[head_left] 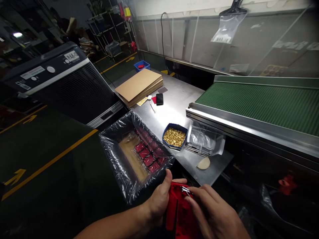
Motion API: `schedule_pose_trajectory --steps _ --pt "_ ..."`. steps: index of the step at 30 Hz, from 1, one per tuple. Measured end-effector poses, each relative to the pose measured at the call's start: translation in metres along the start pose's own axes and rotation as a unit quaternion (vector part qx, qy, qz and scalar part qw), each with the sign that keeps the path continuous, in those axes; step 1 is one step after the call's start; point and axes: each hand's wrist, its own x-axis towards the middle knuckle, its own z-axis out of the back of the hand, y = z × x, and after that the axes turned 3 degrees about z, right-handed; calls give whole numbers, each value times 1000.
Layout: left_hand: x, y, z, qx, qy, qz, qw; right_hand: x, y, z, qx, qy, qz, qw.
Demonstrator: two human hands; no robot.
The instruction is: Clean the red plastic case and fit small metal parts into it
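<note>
- The left hand (158, 200) holds a red item (181, 212) at the lower middle of the view, just beside the near end of a plastic-lined bin (113, 159); its thumb sticks up at the item's edge, and the fingers behind are mostly hidden, so how hard they press cannot be told
- The right hand (216, 207) has thumb and index finger drawn together, seemingly pinching a slim shiny metal piece (185, 190) at the item's top; what this piece is cannot be told
- The red item looks unfinished, judging by both hands being on it and its place outside the bin
- Done, it seems: several dark red packets (149, 160) lie in rows along the bin's right side, with a tan base showing to their left
- Left, as far as shows: the work on this one red item; how much of it remains is unclear
- Gold pieces (174, 136) fill a dark blue tray (165, 143) on the metal table (174, 111), beside a clear plastic box (219, 143), apart from both hands
</note>
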Motion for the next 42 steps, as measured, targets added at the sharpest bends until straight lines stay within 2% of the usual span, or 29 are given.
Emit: schedule_pose_trajectory --steps 10,13,21,24,31,36,42 --pt "0 4 1 44 18 -77 996 3 12 -13 51 4 -51 997" --pt "-2 5 2 49 18 -78 996 5 11 -13 62 3 -40 997" --pt "0 9 6 61 28 -97 993 3 14 -14 82 2 -75 994" --pt "1 9 8 79 38 -96 992 3 13 -13 88 14 -68 994" --pt "1 6 15 144 47 -120 981 6 15 -17 98 -14 -56 994" --pt "1 8 12 118 35 -115 986 4 10 -12 106 -46 -49 992" --pt "1 7 5 67 29 -88 993 3 3 -5 78 -15 -33 996"
